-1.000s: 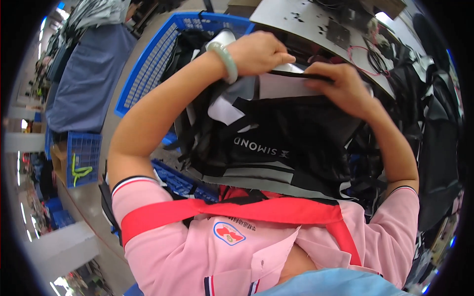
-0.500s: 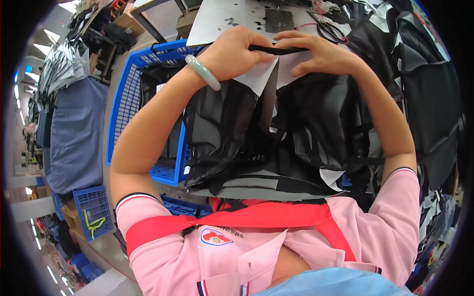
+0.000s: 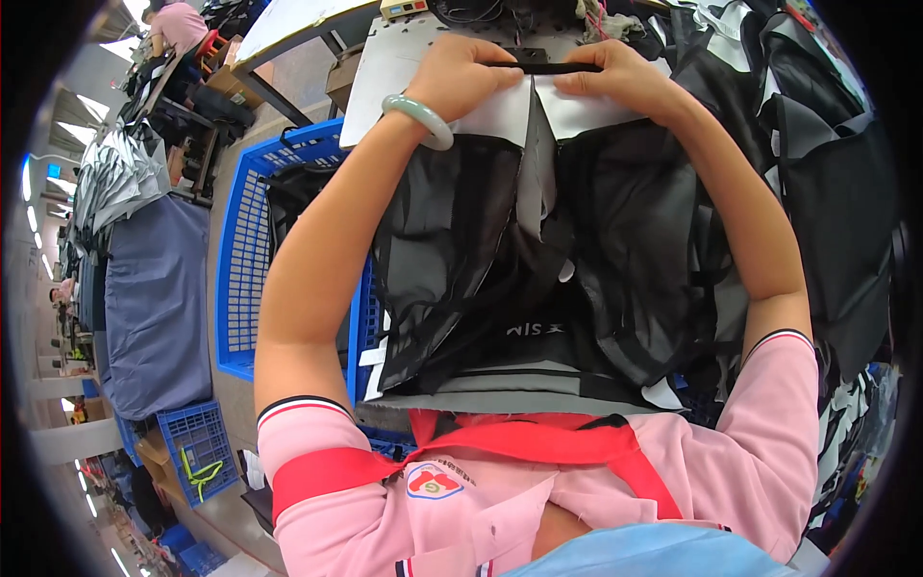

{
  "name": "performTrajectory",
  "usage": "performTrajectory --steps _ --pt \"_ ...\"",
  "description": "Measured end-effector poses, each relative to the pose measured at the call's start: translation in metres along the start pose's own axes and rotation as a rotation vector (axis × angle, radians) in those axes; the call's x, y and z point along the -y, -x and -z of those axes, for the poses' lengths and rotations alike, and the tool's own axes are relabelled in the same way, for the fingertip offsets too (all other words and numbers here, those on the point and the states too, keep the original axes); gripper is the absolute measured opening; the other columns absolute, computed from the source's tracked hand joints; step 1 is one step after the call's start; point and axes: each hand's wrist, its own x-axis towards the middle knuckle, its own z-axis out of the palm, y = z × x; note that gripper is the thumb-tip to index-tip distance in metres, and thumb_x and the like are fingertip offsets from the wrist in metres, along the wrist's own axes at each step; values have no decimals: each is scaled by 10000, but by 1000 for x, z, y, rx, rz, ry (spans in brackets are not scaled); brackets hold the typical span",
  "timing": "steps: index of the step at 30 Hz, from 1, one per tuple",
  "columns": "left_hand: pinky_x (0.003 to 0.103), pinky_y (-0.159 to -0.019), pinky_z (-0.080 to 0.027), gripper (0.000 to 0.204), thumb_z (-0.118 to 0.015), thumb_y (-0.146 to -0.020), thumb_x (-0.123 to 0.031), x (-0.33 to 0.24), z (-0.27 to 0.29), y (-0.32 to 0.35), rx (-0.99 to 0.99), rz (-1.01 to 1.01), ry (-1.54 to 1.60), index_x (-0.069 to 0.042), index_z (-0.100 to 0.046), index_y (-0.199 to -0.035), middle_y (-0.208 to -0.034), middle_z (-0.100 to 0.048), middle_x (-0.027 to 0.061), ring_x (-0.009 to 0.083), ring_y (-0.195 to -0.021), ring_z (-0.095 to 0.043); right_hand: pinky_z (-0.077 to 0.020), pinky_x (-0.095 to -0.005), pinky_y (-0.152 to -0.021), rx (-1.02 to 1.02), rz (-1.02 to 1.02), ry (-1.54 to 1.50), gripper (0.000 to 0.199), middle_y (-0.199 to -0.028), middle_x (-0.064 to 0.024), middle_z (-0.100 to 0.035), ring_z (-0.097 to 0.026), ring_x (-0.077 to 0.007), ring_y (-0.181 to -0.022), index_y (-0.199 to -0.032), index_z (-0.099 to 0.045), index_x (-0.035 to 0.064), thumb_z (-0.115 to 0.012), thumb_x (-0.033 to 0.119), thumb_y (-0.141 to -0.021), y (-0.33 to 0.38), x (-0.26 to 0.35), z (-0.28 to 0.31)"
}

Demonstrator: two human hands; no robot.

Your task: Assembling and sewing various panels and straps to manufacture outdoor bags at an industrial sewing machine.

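My left hand [image 3: 465,79] and my right hand [image 3: 617,83] pinch a black fabric strip [image 3: 553,68] stretched between them at the far edge of a sewn black fabric piece [image 3: 452,221]. Below the strip, pale grey-white panels [image 3: 498,119] of the piece meet at a gap in the middle, where a grey flap [image 3: 536,183] hangs down. Black see-through panels spread to both sides, and the near edge lies close to my body. A pale green bangle [image 3: 419,116] circles my left wrist. My thumbs press the strip from the near side.
Left of the fabric stands a blue plastic crate [image 3: 240,260] with dark items inside. A white tabletop [image 3: 380,77] with dark scraps lies beyond my hands. Piles of black fabric [image 3: 827,221] rise at the right. Farther left are a blue-grey cover [image 3: 159,298] and a seated person [image 3: 181,27].
Both hands have drawn the strip straighter and moved slightly farther away. The fabric now lies more spread out, with the grey flap showing more. The view has shifted a little.
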Motion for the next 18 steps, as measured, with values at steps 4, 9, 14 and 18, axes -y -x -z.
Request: performTrajectory --steps 4,9,14,18 --pt "287 -795 -490 287 -742 -759 -192 23 -10 -25 -21 105 62 -19 -728 -988 -888 -718 118 178 -812 -652 -356 -218 -619 -27 -17 7 290 -724 60 -539 -453 -27 -689 -901 -666 29 -677 316 -861 -15 -18 -1" --pt "275 -806 -490 291 -752 -756 -196 33 -14 -50 -24 115 38 -17 -729 -985 -891 -720 113 173 -819 -655 -358 -210 -644 -21 -68 9 311 -768 58 -559 -462 -27 -722 -958 -676 42 -676 339 -866 -39 -40 11" --pt "273 -824 -491 303 -764 -749 -221 51 -14 -72 -34 144 87 -35 -735 -987 -902 -722 116 177 -830 -661 -395 -209 -738 -30 -102 -29 433 -896 30 -618 -511 -45 -826 -1105 -662 8 -678 371 -869 -58 -53 14" --pt "277 -841 -492 310 -768 -743 -234 53 -19 -78 -54 160 12 -53 -739 -993 -923 -723 111 180 -848 -666 -411 -225 -829 3 -108 -45 462 -973 -16 -641 -543 -82 -897 -1154 -643 -3 -679 359 -868 -62 -63 19"
